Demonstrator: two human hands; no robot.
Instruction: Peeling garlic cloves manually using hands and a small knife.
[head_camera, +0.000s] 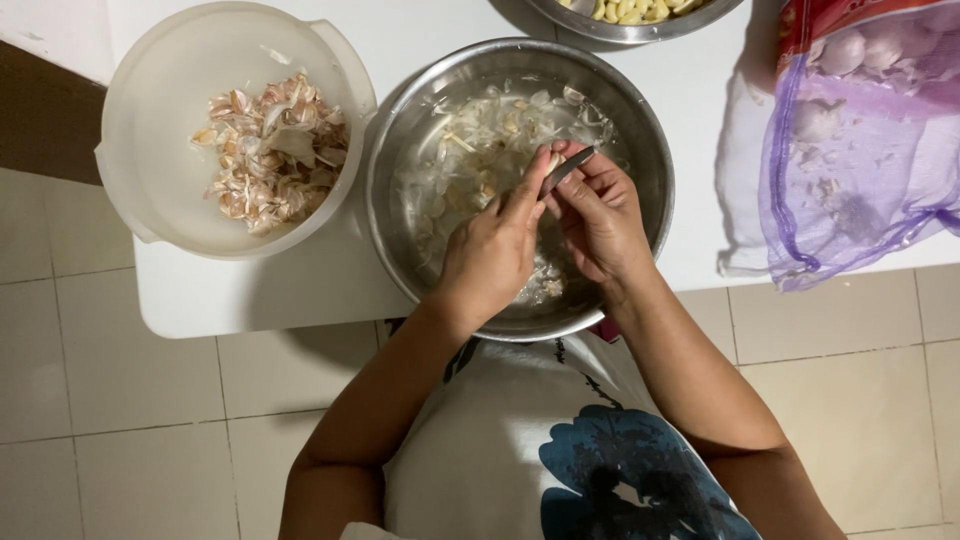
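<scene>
Both hands hover over a steel bowl (400, 170) of water with floating garlic skins and cloves. My left hand (492, 250) pinches a pale garlic clove (555, 160) between thumb and fingers. My right hand (602, 220) grips a small knife (568, 170), its dark blade laid against the clove. The two hands touch each other above the bowl's middle.
A white plastic bowl (150, 130) of dry garlic peels stands at the left. A second steel bowl (640, 25) with peeled cloves is at the top edge. A purple mesh bag (860, 170) of garlic bulbs lies at the right on the white table (250, 295). Tiled floor below.
</scene>
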